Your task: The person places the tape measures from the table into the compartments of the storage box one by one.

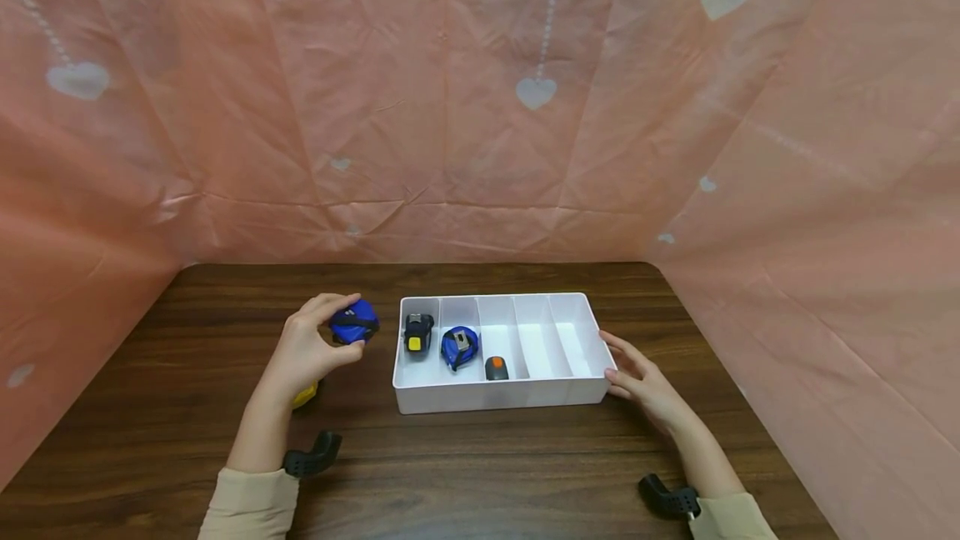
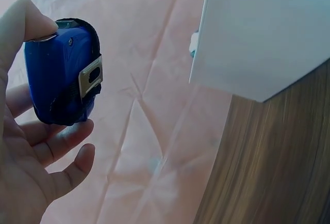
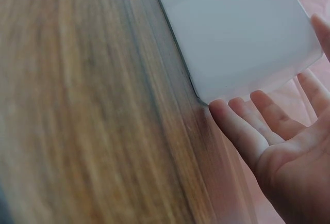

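Note:
A blue tape measure [image 1: 354,322] with a black strap is pinched between the thumb and fingers of my left hand [image 1: 311,348], held up left of the white divided box [image 1: 495,394]. The left wrist view shows its metal clip [image 2: 91,76]. My right hand [image 1: 648,386] touches the box's right end wall, its fingers fairly straight in the right wrist view. Inside the box, a black tape measure with a yellow button [image 1: 417,333] lies in the leftmost compartment. Another blue tape measure [image 1: 459,347] occupies the second, and a dark grey item with an orange top [image 1: 496,368] the third.
Behind my left wrist a yellow object [image 1: 305,395] sits on the wooden table [image 1: 480,473], mostly hidden. Pink cloth [image 1: 450,107] with white hearts hangs behind the table and along its sides. Each wrist wears a black mount [image 1: 313,455].

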### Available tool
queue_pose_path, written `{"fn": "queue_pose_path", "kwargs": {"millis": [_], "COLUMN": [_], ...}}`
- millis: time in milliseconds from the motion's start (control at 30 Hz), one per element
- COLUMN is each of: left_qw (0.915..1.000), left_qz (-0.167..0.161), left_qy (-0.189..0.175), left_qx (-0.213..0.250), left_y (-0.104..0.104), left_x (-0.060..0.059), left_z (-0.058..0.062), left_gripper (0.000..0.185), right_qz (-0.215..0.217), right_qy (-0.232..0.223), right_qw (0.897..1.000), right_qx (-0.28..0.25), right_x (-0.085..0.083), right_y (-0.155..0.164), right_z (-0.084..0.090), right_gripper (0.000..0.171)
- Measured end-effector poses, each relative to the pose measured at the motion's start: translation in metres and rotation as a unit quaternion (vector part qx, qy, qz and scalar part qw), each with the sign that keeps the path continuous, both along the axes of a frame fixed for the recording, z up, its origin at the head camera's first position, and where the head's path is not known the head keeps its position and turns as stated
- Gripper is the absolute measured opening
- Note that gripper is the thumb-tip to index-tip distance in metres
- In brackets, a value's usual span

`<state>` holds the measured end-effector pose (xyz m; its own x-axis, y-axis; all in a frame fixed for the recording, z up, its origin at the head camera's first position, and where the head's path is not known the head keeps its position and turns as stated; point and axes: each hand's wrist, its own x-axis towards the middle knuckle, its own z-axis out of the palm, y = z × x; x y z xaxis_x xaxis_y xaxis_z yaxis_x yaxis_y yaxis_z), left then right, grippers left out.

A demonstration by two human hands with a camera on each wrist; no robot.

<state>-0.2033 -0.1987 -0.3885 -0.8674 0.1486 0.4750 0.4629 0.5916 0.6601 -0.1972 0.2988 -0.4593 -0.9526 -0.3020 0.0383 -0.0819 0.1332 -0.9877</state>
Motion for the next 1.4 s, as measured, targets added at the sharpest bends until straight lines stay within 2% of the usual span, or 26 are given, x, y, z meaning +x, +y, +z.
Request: {"fn": "queue_pose_path", "kwargs": {"millis": [233,467,933,1400], "left_qw": [0.9999,0.999,0.9978,0.9957], "left_qz": [-0.011,-0.037,-0.062,-0.086], "left_qy": [0.003,0.0,0.003,0.0], "left_qx": [0.006,0.024,0.02,0.033], "left_y": [0.013,0.026,0.048,0.069], "left_x": [-0.001,-0.003,-0.009,-0.012], "left_z": [0.002,0.002,-0.003,-0.002], "left_gripper": [0.062,0.063,0.063,0.062], "right_qz": [-0.002,0.001,0.002,-0.007], "right_qy": [-0.001,0.001,0.006,-0.003], "right_qw": [1.0,1.0,1.0,1.0], "right_qx": [0.003,-0.001,-0.001,0.006], "right_x": [0.0,0.001,0.001,0.001], "right_y": [0.0,0.0,0.0,0.001], "right_z": [0.001,0.0,0.0,0.0], "right_gripper": [0.06,0.06,0.06,0.061]}}
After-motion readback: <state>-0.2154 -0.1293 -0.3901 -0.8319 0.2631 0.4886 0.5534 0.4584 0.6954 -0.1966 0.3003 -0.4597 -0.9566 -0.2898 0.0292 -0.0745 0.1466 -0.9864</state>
